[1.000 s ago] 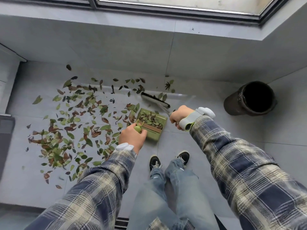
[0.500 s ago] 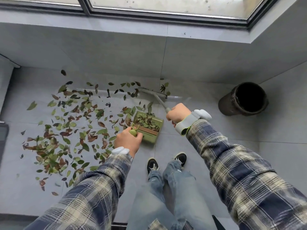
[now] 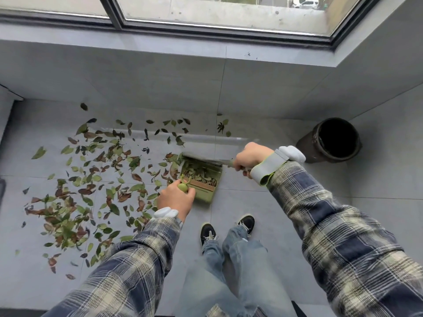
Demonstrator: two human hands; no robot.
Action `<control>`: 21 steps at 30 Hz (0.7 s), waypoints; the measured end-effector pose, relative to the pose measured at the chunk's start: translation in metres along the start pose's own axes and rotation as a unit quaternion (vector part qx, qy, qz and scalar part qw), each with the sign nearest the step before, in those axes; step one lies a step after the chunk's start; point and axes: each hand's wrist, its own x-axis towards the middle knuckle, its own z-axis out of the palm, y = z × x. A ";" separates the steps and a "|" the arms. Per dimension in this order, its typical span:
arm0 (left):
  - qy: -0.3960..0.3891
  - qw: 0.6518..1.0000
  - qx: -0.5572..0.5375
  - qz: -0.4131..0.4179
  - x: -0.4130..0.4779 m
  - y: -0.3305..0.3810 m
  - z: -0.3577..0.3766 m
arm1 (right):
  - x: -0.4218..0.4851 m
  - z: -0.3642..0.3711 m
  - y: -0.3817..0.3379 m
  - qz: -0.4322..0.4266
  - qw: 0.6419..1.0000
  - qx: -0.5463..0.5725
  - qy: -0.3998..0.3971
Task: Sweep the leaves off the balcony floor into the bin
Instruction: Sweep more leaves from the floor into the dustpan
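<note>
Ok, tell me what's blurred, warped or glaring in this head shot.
Head view: the brush is smeared by motion at the dustpan mouth, while the leaves look sharp; the wide lens bows the window frame and wall lines; soft daylight, no hard shadows; a pale reflected streak crosses the floor by the wall; the bin inside is black.

Left hand point(image 3: 175, 201), right hand point(image 3: 250, 157): 2 closed grips.
</note>
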 end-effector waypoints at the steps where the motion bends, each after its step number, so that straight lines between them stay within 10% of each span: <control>1: -0.001 1.000 -0.002 -0.001 0.000 -0.001 0.000 | 0.001 0.003 -0.001 0.001 1.000 -0.004 0.004; 21: 0.001 0.999 -0.033 0.016 -0.003 -0.013 0.005 | -0.026 0.009 0.028 0.019 1.000 0.010 0.022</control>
